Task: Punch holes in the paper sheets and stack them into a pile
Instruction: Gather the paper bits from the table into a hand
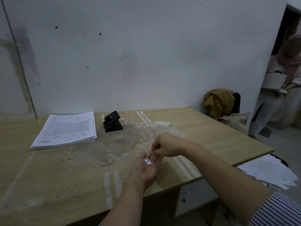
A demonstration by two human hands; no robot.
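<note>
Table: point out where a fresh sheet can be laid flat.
Two bare patches on the table: the wide near-left area, between the paper stack and the near edge, left of the left hand; and the far-right corner, right of the hole punch, beyond the right hand. Crowded: the middle, where both hands meet.

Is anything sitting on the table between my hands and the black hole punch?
Nothing visible lies between them and the hole punch. But the left hand carries white paper dots on its palm, and the right hand, fingertips bunched, is at its fingers.
</note>
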